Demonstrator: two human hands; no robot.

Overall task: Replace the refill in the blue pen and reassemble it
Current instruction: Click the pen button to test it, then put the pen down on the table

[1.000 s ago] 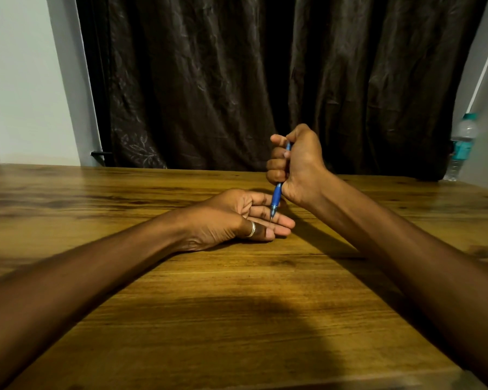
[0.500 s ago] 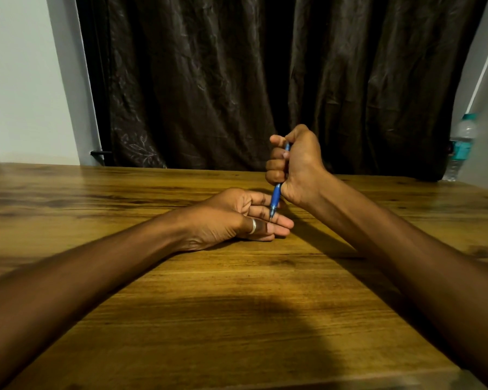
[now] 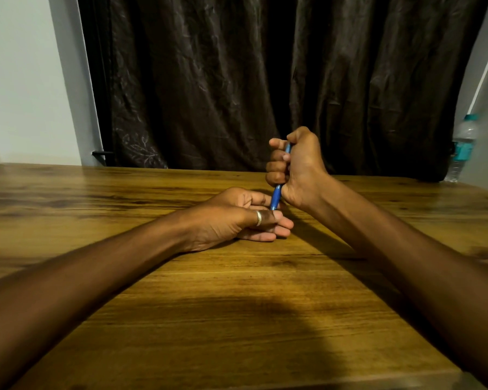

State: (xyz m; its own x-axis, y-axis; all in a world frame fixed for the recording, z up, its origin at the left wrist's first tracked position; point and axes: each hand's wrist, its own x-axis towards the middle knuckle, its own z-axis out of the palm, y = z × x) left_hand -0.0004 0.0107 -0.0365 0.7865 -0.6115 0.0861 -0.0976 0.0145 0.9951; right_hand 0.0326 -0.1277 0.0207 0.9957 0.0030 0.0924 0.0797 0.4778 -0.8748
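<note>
The blue pen (image 3: 276,196) stands nearly upright in the right hand (image 3: 296,167), whose fingers (image 3: 275,160) are wrapped tightly around its upper barrel in a fist. Its lower tip touches the fingers of the left hand (image 3: 237,218), which lies on the wooden surface (image 3: 237,319), loosely curled and gripping nothing, a ring (image 3: 258,218) on one finger. A water bottle (image 3: 462,147) stands at the surface's far right, before a dark curtain (image 3: 237,80).
</note>
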